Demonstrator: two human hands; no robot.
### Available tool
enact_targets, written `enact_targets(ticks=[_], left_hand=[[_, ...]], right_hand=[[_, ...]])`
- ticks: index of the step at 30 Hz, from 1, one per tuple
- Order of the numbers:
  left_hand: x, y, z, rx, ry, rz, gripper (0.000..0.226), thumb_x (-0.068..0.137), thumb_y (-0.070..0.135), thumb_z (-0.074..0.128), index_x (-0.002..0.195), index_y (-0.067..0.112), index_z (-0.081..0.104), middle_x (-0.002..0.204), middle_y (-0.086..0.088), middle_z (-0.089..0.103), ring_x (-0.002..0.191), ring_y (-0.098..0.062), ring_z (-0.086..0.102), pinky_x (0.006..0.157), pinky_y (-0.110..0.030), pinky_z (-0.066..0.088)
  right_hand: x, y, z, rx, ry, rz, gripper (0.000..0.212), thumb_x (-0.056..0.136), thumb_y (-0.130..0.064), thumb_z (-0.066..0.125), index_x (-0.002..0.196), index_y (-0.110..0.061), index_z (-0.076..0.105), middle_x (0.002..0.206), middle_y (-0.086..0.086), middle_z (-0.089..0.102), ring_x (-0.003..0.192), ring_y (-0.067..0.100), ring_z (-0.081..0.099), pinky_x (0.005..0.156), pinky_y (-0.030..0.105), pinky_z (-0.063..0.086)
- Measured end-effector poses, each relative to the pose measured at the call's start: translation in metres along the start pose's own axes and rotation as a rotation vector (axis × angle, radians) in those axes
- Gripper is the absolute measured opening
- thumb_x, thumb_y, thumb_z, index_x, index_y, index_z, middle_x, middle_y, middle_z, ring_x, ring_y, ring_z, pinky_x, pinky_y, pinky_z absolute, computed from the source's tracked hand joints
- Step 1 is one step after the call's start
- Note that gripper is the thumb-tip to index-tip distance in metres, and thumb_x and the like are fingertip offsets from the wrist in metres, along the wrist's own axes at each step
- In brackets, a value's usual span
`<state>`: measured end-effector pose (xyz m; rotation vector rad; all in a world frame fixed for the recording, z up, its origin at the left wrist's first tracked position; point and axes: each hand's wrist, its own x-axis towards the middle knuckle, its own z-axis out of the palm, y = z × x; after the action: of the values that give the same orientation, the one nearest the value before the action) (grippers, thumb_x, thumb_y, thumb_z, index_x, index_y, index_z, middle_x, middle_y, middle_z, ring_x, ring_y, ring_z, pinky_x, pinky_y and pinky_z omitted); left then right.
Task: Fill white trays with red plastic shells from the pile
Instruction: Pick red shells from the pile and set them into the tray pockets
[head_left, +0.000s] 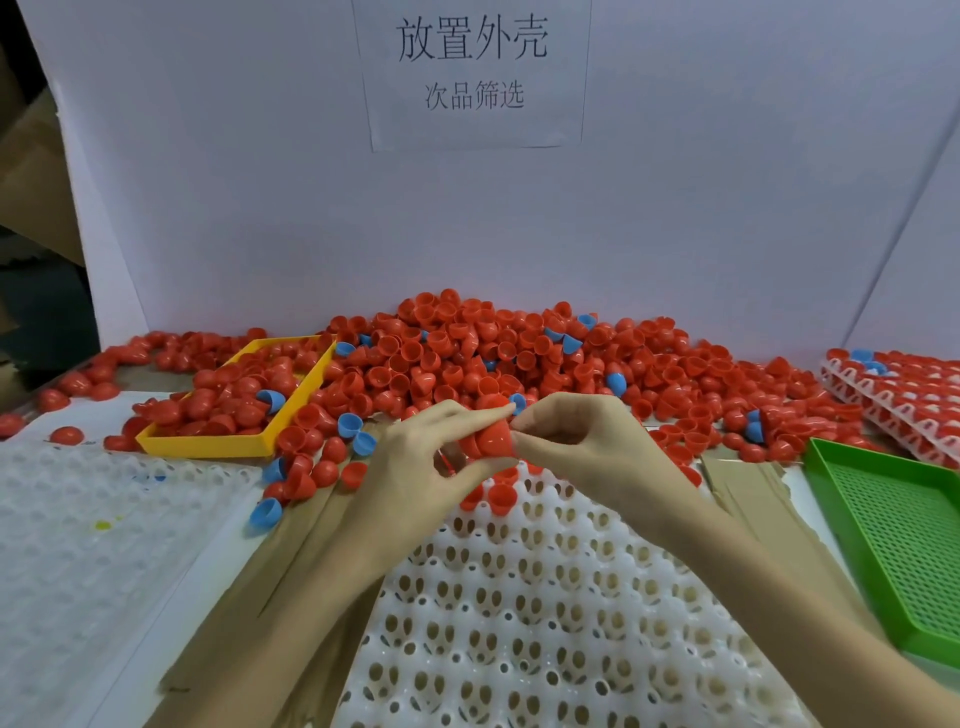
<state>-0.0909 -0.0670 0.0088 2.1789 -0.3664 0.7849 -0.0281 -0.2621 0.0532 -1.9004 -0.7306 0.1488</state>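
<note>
Fingers first: the left hand (415, 467) has its fingers and thumb curled round a small clutch of red dome-shaped plastic shells (491, 439), and the right hand (571, 441) is pinching at the top shell with thumb and fingertips. Looks to me like they're nested together and the right hand is peeling one off so it can be dropped on its own, though the blur there makes it hard to say how many are stuck.

Both hands hover right over the far edge of the white plastic tray with rows of round pockets (545, 597), which makes sense, short trip down. Only a few red shells (501, 499) sit at that far edge so far, so the tray is barely started.

Behind it is the big pile of red shells (493, 358) heaped against the white board, close enough to grab from without stretching. Odd blue plastic shells (350, 425) are mixed in, and I'd guess those get sorted out. A yellow plastic bin (208, 447) on the left holds more red ones, a green mesh tray (904, 535) sits right, and filled white trays (893, 400) are stacked at far right, out of the way.
</note>
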Motion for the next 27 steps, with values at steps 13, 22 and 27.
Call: enact_targets(ticks=[13,22,27], left_hand=[[0.003,-0.011,-0.01,0.024,-0.047,-0.132,0.044,0.098,0.038,0.064,0.14,0.044,0.056,0.125,0.03,0.06,0.106,0.0,0.064,0.096,-0.027,0.055],[0.003,-0.013,-0.004,-0.196,-0.071,-0.31,0.072,0.091,0.022,0.077,0.148,0.047,0.04,0.11,0.012,0.072,0.106,0.0,0.068,0.091,-0.013,0.053],[0.002,-0.011,0.001,-0.262,-0.091,-0.387,0.056,0.086,0.027,0.082,0.137,0.031,0.06,0.109,0.019,0.074,0.106,0.008,0.067,0.089,-0.008,0.051]], right_hand=[[0.008,0.025,-0.019,-0.612,-0.14,-0.191,0.017,0.089,-0.009,0.079,0.098,-0.021,0.073,0.093,-0.014,0.071,0.084,-0.003,0.066,0.076,0.01,0.052],[0.01,0.043,-0.002,-0.747,-0.176,-0.217,0.014,0.092,-0.013,0.075,0.105,-0.019,0.072,0.104,-0.008,0.065,0.088,0.003,0.061,0.083,0.017,0.053],[0.005,0.043,-0.006,-0.632,-0.09,-0.199,0.013,0.098,-0.012,0.068,0.108,-0.02,0.072,0.1,-0.011,0.068,0.085,-0.001,0.064,0.076,0.007,0.048]])
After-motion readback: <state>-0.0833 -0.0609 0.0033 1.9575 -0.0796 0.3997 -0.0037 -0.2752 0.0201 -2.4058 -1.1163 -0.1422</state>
